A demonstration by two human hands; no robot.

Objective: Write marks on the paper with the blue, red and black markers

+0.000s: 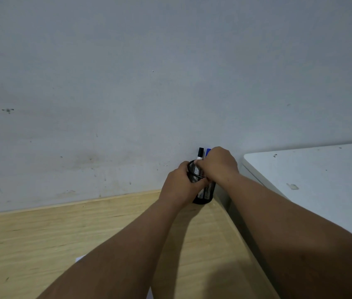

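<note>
A black mesh pen holder (205, 194) stands at the far right corner of the wooden table (41, 244), against the wall. My left hand (179, 186) is wrapped around its left side. My right hand (218, 164) covers its top, fingers closed over the markers inside. A black-capped marker (200, 153) and a blue-capped marker (208, 151) stick up from the holder behind my right hand. No red marker shows. A white corner of the paper (79, 259) peeks out beside my left forearm; the rest is hidden.
A scuffed grey wall (127, 93) rises right behind the table. A white tabletop (321, 180) stands to the right, with a narrow gap between it and the wooden table.
</note>
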